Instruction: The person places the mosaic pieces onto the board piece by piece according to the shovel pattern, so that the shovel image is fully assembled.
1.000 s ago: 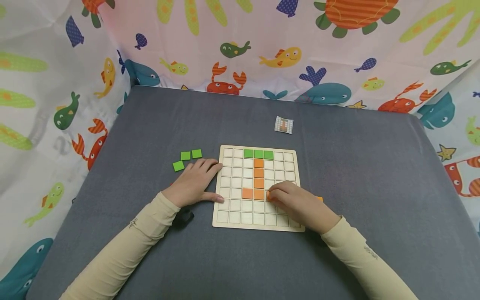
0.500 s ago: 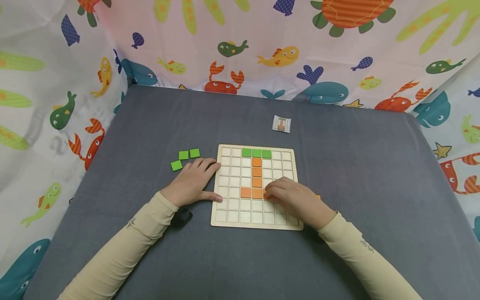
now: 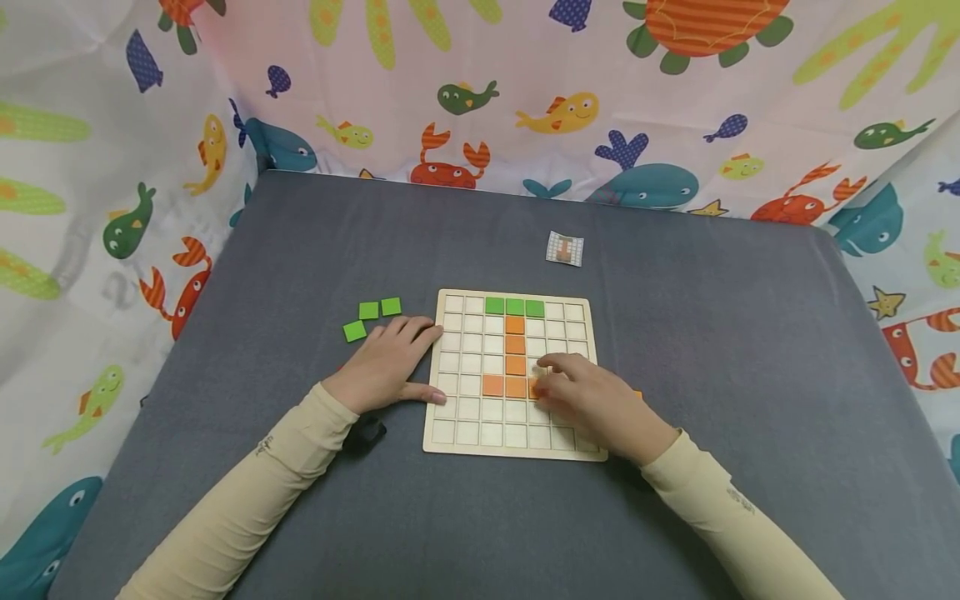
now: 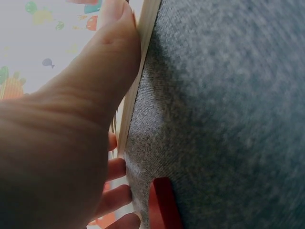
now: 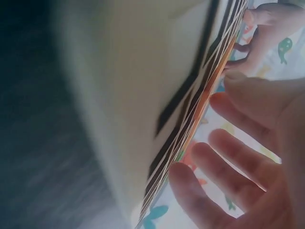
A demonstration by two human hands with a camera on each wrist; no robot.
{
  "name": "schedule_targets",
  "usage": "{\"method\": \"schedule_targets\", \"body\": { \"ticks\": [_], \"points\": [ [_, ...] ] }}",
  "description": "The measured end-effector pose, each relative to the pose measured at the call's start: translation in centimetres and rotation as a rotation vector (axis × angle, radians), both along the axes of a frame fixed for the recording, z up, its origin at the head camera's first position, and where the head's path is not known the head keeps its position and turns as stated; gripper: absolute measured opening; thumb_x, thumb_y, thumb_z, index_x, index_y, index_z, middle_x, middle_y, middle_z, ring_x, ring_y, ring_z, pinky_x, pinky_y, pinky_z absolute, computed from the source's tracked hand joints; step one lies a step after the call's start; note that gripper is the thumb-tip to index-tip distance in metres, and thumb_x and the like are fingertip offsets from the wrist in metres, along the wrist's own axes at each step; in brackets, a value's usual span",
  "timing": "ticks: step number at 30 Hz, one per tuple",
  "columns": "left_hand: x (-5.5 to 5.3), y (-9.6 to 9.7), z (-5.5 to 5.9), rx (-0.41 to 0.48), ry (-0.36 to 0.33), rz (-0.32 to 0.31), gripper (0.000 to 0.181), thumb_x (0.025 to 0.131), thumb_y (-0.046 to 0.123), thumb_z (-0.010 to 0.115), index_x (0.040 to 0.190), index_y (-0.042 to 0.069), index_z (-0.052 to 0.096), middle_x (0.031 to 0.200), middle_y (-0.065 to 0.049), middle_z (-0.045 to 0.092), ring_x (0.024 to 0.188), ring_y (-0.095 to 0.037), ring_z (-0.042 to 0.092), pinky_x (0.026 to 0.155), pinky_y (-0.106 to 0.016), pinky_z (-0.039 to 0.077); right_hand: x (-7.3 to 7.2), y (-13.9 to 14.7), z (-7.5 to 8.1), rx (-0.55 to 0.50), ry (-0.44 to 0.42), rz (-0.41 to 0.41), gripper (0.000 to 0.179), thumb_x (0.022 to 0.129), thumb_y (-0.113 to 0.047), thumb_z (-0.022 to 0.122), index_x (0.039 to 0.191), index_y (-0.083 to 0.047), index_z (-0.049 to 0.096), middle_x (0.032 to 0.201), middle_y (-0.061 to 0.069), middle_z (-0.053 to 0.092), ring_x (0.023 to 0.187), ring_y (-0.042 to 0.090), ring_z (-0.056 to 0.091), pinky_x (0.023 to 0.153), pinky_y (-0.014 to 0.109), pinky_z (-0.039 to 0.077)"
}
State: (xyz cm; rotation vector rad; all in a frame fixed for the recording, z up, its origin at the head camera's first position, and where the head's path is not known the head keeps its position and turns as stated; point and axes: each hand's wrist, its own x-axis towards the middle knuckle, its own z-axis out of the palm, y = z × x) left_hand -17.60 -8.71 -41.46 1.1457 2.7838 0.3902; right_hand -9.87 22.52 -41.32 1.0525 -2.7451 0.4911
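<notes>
A wooden grid board [image 3: 468, 408] lies on the grey table in the head view. Green square tiles [image 3: 514, 307] sit in its top row, and orange square tiles [image 3: 515, 343] run down below them into a short row. My left hand [image 3: 384, 364] rests on the board's left edge, thumb [image 4: 116, 40] and fingers spread along it. Over the right part of the board is my right hand [image 3: 592, 400], fingertips apart, right beside the rightmost orange tile [image 3: 533, 388]. In the right wrist view its fingers [image 5: 228, 164] are loosely bent with nothing between them.
Several loose green tiles [image 3: 368, 311] lie left of the board. A small printed card [image 3: 565, 249] is behind it. An orange piece [image 3: 638, 394] shows past my right wrist, and a red piece [image 4: 163, 202] lies near my left hand. A patterned curtain [image 3: 390, 100] surrounds the table.
My right hand's fingers have come apart from the orange tile at the right of the short row and lifted slightly; that tile stays on the board. My left hand has not moved.
</notes>
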Motion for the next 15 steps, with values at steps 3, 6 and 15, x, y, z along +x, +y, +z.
{"method": "schedule_targets", "body": {
  "ticks": [3, 6, 15],
  "points": [
    [0.0, 0.1, 0.0, 0.0, -0.005, 0.001, 0.093, 0.073, 0.063, 0.069, 0.142, 0.007, 0.043, 0.14, -0.013, 0.044, 0.125, -0.031, 0.042, 0.091, -0.049, 0.04, 0.8, 1.0, 0.2, 0.011, 0.009, -0.035, 0.017, 0.085, -0.016, 0.073, 0.101, -0.016, 0.066, 0.116, 0.008, 0.06, 0.102, 0.019, 0.059, 0.076, 0.033, 0.053],
    [0.1, 0.2, 0.1, 0.001, -0.011, 0.006, 0.093, 0.073, 0.063, 0.069, 0.142, 0.007, 0.043, 0.14, -0.014, 0.043, 0.126, -0.031, 0.042, 0.092, -0.05, 0.04, 1.4, 2.5, 0.4, 0.006, 0.03, -0.062, 0.021, 0.082, -0.013, 0.074, 0.1, -0.013, 0.066, 0.116, 0.011, 0.059, 0.102, 0.023, 0.058, 0.074, 0.036, 0.053],
    [0.0, 0.1, -0.1, -0.005, -0.033, 0.013, 0.094, 0.074, 0.063, 0.069, 0.143, 0.007, 0.042, 0.142, -0.014, 0.042, 0.128, -0.032, 0.04, 0.095, -0.052, 0.038, 2.7, 7.1, 1.0, 0.083, 0.01, -0.221, 0.031, 0.079, -0.015, 0.077, 0.106, -0.007, 0.064, 0.115, 0.009, 0.057, 0.109, 0.024, 0.05, 0.082, 0.038, 0.049]
  ]
}}
